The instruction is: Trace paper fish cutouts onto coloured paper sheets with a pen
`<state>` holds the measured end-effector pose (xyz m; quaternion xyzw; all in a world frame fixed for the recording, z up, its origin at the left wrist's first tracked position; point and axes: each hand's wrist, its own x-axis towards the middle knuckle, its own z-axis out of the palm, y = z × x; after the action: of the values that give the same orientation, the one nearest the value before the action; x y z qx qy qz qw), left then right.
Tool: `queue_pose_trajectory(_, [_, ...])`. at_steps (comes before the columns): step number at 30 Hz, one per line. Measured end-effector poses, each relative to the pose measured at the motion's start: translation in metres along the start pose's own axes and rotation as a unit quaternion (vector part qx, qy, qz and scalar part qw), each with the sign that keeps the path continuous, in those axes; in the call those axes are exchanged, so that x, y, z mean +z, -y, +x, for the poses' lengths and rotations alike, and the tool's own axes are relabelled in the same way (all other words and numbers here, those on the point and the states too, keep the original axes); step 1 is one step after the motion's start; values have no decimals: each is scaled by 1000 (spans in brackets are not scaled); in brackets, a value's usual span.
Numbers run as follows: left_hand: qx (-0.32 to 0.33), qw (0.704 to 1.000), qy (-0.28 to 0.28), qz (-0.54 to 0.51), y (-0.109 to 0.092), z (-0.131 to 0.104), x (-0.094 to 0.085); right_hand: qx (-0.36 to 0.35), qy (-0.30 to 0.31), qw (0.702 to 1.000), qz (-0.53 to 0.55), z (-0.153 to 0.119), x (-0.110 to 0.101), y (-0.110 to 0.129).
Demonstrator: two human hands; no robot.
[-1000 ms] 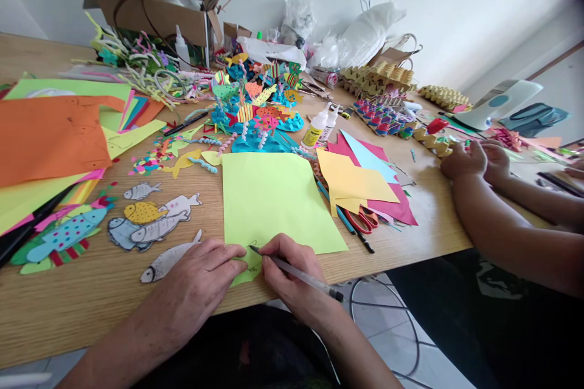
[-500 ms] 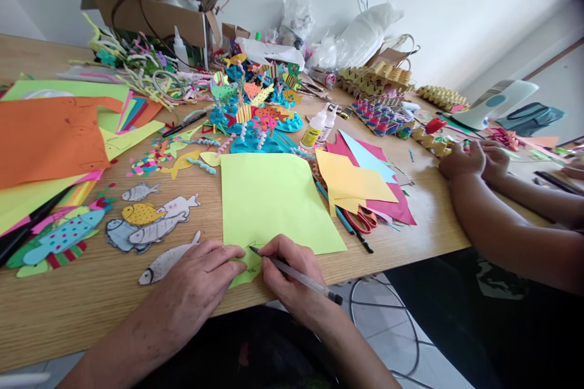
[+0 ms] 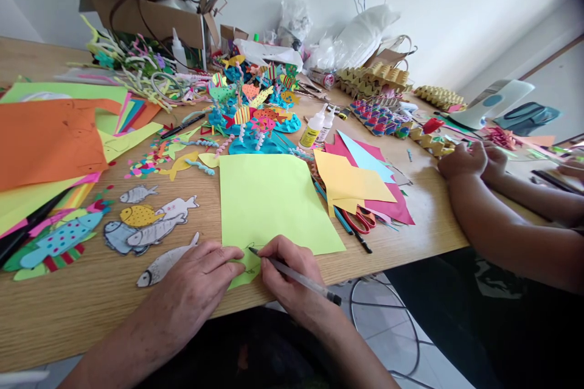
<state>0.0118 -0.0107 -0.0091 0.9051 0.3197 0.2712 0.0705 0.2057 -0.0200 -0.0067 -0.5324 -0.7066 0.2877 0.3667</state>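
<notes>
A sheet of lime-green paper (image 3: 264,194) lies at the table's front edge, with thin dark drawn lines on its lower part. My right hand (image 3: 292,273) pinches a clear-barrelled pen (image 3: 305,280), its tip on the paper by those lines. Flat on the paper's lower left edge rests my left hand (image 3: 201,279), fingers stretched out and holding nothing. Just beside it lies a white paper fish (image 3: 166,262), partly covered by the hand. Further left are more cut-out fish, among them a yellow spotted one (image 3: 140,215).
Orange paper (image 3: 50,143) and a black-handled tool (image 3: 34,222) lie left. Behind stand colourful fish on a blue base (image 3: 250,144) and glue bottles (image 3: 312,127). Red scissors (image 3: 360,220) sit under yellow paper (image 3: 353,182). A co-worker's arms (image 3: 493,213) rest at right.
The pen and both hands hold almost the same place on the paper. The whole view has shifted very slightly.
</notes>
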Motion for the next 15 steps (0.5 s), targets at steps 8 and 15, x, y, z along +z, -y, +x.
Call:
queue_pose_trajectory(8, [-3, 1000, 2, -8, 0, 0, 0, 11, -10, 1000, 2, 0, 1, -1])
queue_pose_trajectory(15, [-4, 1000, 1, -16, 1, -2, 3, 0, -3, 1000, 8, 0, -1, 1])
